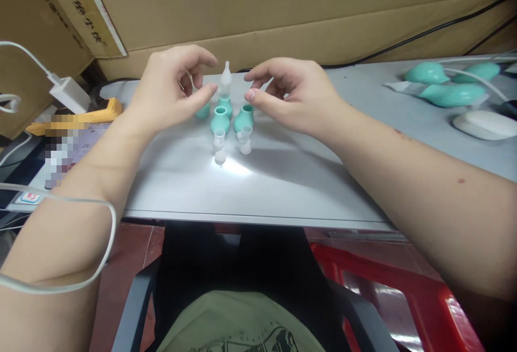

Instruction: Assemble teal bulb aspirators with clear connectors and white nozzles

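Observation:
Several small teal rubber bulbs (pixel 220 120) stand upright on the grey table (pixel 283 180). One teal bulb (pixel 224 105) at the back carries a clear pointed tip (pixel 226 78). My left hand (pixel 173 91) hovers just left of that tip, fingers curled, thumb and forefinger close together and nearly touching it. My right hand (pixel 286 93) hovers just right of it, fingers bent, holding nothing I can see. Two clear plastic tips (pixel 219 146) lie in front of the bulbs. Another teal bulb (pixel 202 111) is partly hidden behind my left hand.
More teal bulbs (pixel 448 80) and a white computer mouse (pixel 482 124) lie at the right. A white charger (pixel 68 93) with cable, a yellow tool (pixel 81 118) and papers sit at the left. Cardboard (pixel 283 13) rises behind the table. A red stool (pixel 388 282) stands below.

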Demonstrator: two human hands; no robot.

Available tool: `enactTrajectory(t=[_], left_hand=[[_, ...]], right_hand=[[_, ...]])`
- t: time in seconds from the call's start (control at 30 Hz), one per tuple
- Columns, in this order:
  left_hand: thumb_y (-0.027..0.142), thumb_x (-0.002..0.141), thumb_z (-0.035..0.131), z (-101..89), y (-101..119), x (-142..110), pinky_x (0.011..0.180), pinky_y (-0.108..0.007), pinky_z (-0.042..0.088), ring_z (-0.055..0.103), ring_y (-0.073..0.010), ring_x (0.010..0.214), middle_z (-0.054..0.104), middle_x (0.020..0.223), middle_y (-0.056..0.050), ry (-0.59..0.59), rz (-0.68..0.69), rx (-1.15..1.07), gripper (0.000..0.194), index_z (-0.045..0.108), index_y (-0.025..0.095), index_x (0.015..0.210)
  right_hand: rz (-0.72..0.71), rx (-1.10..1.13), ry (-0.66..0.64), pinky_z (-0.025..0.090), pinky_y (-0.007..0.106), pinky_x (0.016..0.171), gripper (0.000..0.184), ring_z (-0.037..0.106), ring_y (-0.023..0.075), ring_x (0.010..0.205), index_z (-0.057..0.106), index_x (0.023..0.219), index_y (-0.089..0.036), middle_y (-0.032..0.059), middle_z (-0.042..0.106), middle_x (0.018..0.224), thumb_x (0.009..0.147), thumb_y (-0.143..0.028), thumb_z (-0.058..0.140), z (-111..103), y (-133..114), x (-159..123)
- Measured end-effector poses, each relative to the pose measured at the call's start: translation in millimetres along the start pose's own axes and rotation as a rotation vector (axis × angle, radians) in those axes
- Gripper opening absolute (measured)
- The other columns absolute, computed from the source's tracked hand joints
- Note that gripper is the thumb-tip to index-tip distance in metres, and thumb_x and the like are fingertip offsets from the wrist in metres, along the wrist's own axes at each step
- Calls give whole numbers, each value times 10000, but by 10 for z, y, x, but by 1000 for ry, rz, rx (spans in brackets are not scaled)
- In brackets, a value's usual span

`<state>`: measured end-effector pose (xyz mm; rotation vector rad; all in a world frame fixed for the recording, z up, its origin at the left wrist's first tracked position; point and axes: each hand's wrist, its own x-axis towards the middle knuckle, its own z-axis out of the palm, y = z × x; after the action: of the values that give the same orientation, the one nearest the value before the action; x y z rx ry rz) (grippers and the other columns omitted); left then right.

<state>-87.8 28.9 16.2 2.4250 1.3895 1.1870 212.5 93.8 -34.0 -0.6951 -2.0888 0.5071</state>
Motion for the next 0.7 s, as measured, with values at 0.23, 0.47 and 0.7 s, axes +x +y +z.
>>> enactTrajectory(t=[0.23, 0.47, 0.7], left_hand=[[621, 976, 942, 15, -433, 175, 734, -493, 479, 458, -201, 692, 642, 770, 26, 285, 221, 12, 318, 843, 335, 1073], [826, 842, 1015, 167, -921, 173, 967, -606, 648, 713, -362, 1098, 870, 1403, -82, 135, 54, 17, 818, 867, 377, 1509], [549, 1002, 862, 86, -461, 101, 1165, -693, 671, 870, -477, 1350, 958, 1445, -96, 300, 365, -8, 448, 961, 409, 1416]], right_hand=[[162, -113, -53, 671, 605, 953, 335, 762, 353, 948, 878, 1248, -399, 52, 922, 1330, 966, -453, 1052, 41, -409, 326], [215, -138, -171, 553, 519, 808, 416, 597, 278, 743, 683, 802, -355, 10, 687, 784, 975, -284, 1055, 181, -427, 650], [-49, 329, 230, 570, 444, 770, 565, 642, 229, 774, 750, 879, -325, 24, 740, 882, 870, -594, 1246, -13, -303, 500]])
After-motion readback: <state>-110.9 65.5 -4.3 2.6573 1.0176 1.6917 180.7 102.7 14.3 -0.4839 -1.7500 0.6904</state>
